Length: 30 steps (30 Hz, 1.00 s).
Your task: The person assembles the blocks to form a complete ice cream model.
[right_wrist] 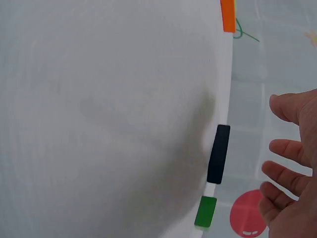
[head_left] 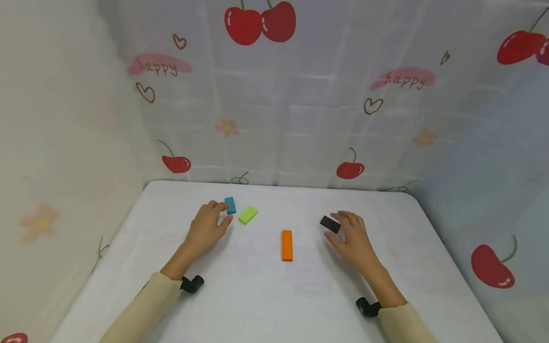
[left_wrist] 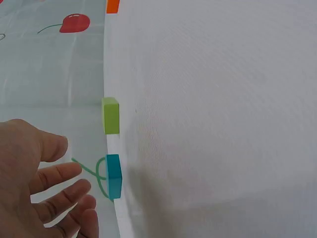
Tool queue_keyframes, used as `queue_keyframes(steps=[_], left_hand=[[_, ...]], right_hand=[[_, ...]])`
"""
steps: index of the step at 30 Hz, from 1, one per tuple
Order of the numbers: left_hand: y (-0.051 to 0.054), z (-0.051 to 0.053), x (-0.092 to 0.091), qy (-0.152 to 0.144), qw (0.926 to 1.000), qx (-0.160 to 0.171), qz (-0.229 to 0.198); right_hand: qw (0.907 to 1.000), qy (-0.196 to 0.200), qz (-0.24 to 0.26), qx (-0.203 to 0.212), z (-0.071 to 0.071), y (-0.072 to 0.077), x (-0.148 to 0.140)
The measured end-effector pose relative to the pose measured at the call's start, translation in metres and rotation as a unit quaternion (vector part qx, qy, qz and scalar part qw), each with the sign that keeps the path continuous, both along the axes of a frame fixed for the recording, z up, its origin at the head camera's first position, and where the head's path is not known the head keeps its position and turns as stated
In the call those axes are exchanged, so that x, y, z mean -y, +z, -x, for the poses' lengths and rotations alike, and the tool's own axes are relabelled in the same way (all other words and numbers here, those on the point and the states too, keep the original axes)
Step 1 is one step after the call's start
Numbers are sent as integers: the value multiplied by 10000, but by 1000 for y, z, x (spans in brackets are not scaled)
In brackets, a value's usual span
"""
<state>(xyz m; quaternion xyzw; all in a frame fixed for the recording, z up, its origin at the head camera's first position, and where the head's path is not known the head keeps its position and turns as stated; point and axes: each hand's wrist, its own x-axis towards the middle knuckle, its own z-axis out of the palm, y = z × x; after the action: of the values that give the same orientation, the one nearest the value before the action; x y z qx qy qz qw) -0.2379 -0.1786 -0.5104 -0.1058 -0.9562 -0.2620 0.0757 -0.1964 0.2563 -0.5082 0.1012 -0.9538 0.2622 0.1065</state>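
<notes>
A blue block (head_left: 230,205) lies at the back left, with the left hand (head_left: 206,228) just beside it, thumb and fingers spread. In the left wrist view the left hand (left_wrist: 44,183) is apart from the blue block (left_wrist: 114,176). Right of the blue one is a lime green block (head_left: 248,215). The right hand (head_left: 353,240) hovers by a black block (head_left: 330,224), thumb and fingers parted around its near side. The right wrist view shows a gap between the right hand (right_wrist: 294,163) and the black block (right_wrist: 218,154). An orange block (head_left: 287,246) lies between the hands.
A darker green block (right_wrist: 205,212) shows beyond the black one in the right wrist view; in the head view it is hidden. The white table (head_left: 266,305) ends at a printed curtain (head_left: 279,143) behind, with more curtain at both sides.
</notes>
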Motion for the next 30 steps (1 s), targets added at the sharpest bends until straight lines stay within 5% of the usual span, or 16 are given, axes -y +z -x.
queue_keyframes(steps=[5,13,30], left_hand=[[-1,8,-14,21,9982,330,-506],[-8,19,-29,159,9971,578,-478],[-11,24,-45,151,9972,700,-226]], right_hand=[[9991,-39,-393,125,-1,0,26],[9895,604,576,1177,5,-6,56],[9864,817,604,1290,11,-10,75]])
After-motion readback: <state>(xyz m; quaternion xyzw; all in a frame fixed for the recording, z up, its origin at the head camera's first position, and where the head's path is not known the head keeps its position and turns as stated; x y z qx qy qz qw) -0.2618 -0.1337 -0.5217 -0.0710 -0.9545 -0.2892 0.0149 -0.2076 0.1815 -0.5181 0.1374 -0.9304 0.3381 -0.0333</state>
